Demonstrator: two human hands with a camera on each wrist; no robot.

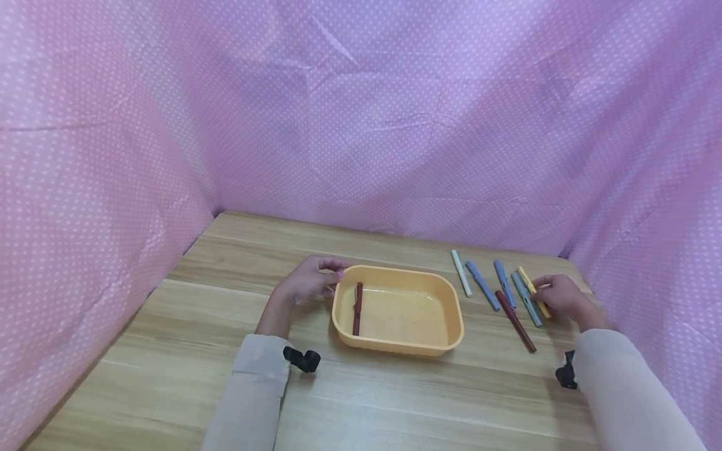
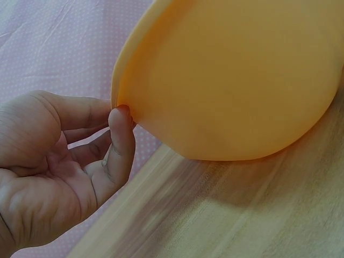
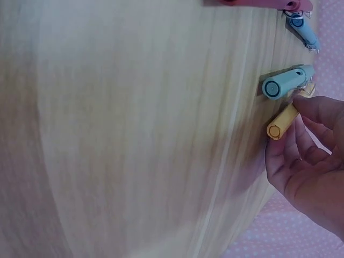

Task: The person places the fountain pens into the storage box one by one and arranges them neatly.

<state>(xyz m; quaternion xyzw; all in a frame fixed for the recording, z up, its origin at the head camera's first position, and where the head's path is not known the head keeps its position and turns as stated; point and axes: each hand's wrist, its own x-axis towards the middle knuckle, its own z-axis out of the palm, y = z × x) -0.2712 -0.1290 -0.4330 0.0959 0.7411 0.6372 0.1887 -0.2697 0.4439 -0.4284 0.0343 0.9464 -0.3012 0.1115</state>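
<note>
My left hand (image 1: 307, 280) pinches the left back rim of a yellow plastic basin (image 1: 395, 346), thumb against the wall in the left wrist view. Inside the basin, along its left side, lies a dark red pen (image 1: 358, 310). Over at the right, my right hand (image 1: 558, 294) pinches a yellow pen (image 3: 285, 121) between thumb and fingers. Beside it on the table is a teal pen (image 3: 285, 83). A second dark red pen (image 1: 520, 329) lies just left of these, its upper end by a blue pen (image 1: 503, 280).
Another blue pen (image 1: 482, 286) and a pale green pen (image 1: 461, 274) lie between the basin and the other pens. The wooden table (image 1: 186, 351) backs onto a pink dotted cloth (image 1: 361, 125), which also hangs at both sides.
</note>
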